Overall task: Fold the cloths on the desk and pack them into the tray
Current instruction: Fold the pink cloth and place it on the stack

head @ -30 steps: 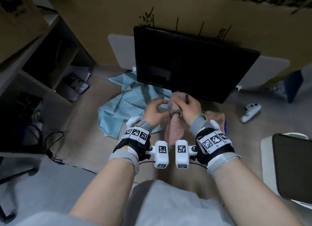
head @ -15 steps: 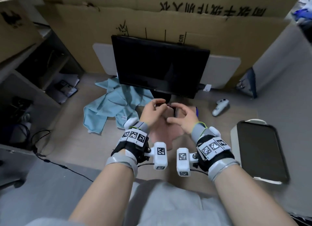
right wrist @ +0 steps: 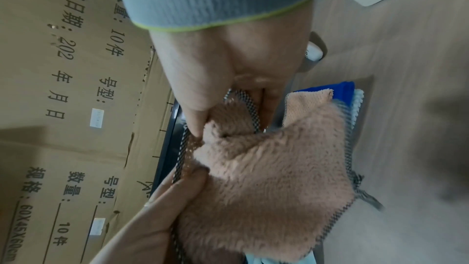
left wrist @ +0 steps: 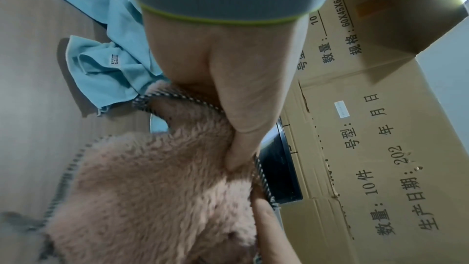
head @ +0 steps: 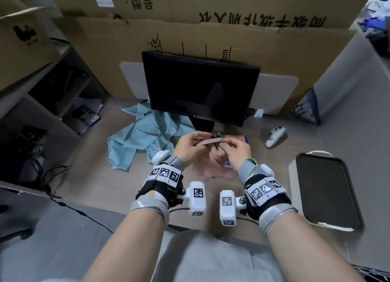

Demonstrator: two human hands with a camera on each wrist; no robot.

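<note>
Currently, a crumpled light-blue cloth [head: 143, 142] lies at the left on the wood-grain tabletop [head: 95, 176], near the black monitor [head: 200, 87]. The left hand [head: 187, 146] pinches the checked trim edge of the fluffy pink cloth [head: 213, 165], thumb against fingers. The right hand [head: 236, 153] pinches the same edge just beside it, so the cloth hangs from both hands above a small stack of folded cloths [right wrist: 347, 91]. A white controller [head: 274, 136] lies farther right. The dark rectangular tray [head: 327, 189] sits at the right, well apart.
</note>
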